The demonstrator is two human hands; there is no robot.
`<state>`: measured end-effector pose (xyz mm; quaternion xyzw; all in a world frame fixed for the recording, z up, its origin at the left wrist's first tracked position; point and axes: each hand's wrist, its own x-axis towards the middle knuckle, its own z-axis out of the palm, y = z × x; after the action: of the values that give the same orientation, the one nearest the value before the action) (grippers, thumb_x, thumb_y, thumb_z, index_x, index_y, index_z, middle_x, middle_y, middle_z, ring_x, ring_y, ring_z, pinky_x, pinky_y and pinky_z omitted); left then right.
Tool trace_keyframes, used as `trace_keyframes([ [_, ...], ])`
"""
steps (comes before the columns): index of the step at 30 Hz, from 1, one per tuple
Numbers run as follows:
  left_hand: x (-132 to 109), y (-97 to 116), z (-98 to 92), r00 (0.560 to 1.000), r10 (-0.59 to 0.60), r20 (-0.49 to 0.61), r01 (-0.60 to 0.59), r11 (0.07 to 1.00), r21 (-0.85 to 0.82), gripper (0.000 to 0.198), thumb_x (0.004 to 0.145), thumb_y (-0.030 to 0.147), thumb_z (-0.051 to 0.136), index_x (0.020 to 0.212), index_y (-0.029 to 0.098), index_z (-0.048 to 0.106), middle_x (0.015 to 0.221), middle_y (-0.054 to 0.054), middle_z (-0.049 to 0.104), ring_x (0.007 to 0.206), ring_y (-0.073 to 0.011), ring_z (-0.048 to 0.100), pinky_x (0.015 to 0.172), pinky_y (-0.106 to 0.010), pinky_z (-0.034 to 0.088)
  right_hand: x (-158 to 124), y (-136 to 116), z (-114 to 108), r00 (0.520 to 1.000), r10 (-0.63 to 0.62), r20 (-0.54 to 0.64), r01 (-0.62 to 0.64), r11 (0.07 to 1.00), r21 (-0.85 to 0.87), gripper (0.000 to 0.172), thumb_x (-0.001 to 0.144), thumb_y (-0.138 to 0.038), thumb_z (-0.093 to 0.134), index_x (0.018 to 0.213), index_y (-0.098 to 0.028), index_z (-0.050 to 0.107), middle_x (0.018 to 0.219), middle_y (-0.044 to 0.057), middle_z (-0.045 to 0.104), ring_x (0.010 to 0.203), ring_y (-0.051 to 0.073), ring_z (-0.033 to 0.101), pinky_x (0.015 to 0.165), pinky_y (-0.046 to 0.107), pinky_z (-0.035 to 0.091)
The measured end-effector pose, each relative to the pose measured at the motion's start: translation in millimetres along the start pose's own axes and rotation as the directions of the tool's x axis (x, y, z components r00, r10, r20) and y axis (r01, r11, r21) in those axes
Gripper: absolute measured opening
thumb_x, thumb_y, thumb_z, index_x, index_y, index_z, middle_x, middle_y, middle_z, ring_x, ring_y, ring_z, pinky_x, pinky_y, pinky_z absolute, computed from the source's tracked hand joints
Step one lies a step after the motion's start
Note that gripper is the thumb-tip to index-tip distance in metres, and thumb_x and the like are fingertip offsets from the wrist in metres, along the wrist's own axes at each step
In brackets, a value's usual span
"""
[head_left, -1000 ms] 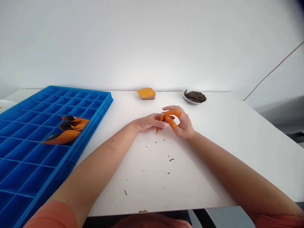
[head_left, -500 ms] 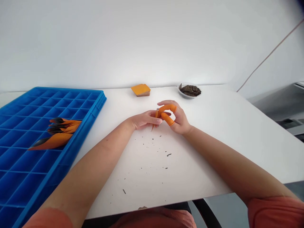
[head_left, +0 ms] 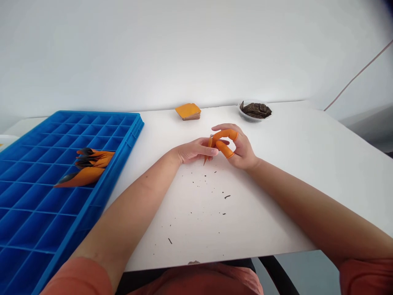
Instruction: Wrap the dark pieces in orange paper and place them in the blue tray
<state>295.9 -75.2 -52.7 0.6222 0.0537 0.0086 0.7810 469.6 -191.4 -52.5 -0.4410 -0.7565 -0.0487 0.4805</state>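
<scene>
Both hands meet over the middle of the white table around a thin piece of orange paper (head_left: 210, 142), seen nearly edge-on, its pointed end hanging down. My left hand (head_left: 193, 150) is closed on it, thumb along the near side. Orange finger cots cover the thumb and index finger of my right hand (head_left: 243, 148); these curl into a ring and pinch at the paper's right side. The fingers hide much of the paper. To the left, several orange paper cones (head_left: 84, 176) with dark insides lie in the blue divided tray (head_left: 123, 164).
A stack of orange paper sheets (head_left: 188, 111) sits at the back by the wall. Right of it stands a clear bowl (head_left: 254, 119) with dark flat strips (head_left: 256, 110). Dark crumbs and slivers (head_left: 227, 197) are scattered on the table (head_left: 258, 221) before me.
My view has turned slightly left, so everything sits further right in the picture. Both hands keep nearly the same pose around the orange paper.
</scene>
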Motion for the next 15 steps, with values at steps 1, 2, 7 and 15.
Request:
trace_keyframes([
  [1, 0.1, 0.2, 0.2, 1.0, 0.001, 0.0, -0.001, 1.0, 0.001, 0.054, 0.07, 0.047, 0.087, 0.116, 0.023, 0.071, 0.102, -0.002, 0.059, 0.086, -0.014, 0.047, 0.079, -0.031, 0.042, 0.0, 0.1, 0.0, 1.0, -0.001, -0.002, 0.001, 1.0, -0.005, 0.02, 0.095, -0.019, 0.056, 0.109, -0.03, 0.065, 0.126, 0.006, 0.07, 0.107, 0.026, 0.069, 0.096, 0.053, 0.056],
  [2, 0.2, 0.3, 0.4, 1.0, 0.005, -0.002, -0.005, 1.0, 0.0, 0.054, 0.071, 0.047, 0.087, 0.116, 0.024, 0.071, 0.106, -0.002, 0.06, 0.087, -0.0136, 0.047, 0.079, -0.031, 0.042, 0.0, 0.2, 0.0, 1.0, -0.006, -0.003, 0.006, 1.0, -0.008, 0.02, 0.094, -0.019, 0.056, 0.109, -0.03, 0.065, 0.126, 0.006, 0.07, 0.107, 0.026, 0.07, 0.095, 0.052, 0.056],
  [7, 1.3, -0.9, 0.5, 1.0, -0.002, -0.002, 0.002, 1.0, 0.006, 0.049, 0.071, 0.044, 0.086, 0.114, 0.025, 0.071, 0.123, -0.004, 0.062, 0.096, -0.0142, 0.053, 0.083, -0.031, 0.045, 0.8, 0.1, 0.1, 0.999, -0.047, -0.02, 0.046, 0.998, -0.031, 0.021, 0.093, -0.018, 0.058, 0.109, -0.03, 0.065, 0.124, 0.006, 0.071, 0.102, 0.025, 0.07, 0.091, 0.05, 0.057],
  [15, 2.5, -1.4, -0.7, 0.999, 0.024, 0.028, -0.025, 1.0, 0.019, 0.043, 0.074, 0.041, 0.084, 0.114, 0.029, 0.073, 0.148, -0.002, 0.054, 0.129, -0.0202, 0.053, 0.116, -0.041, 0.039, 1.5, -1.1, 1.9, 0.999, -0.032, -0.015, 0.032, 0.999, -0.016, 0.02, 0.09, -0.018, 0.064, 0.106, -0.029, 0.066, 0.124, 0.006, 0.071, 0.107, 0.025, 0.069, 0.094, 0.05, 0.058],
])
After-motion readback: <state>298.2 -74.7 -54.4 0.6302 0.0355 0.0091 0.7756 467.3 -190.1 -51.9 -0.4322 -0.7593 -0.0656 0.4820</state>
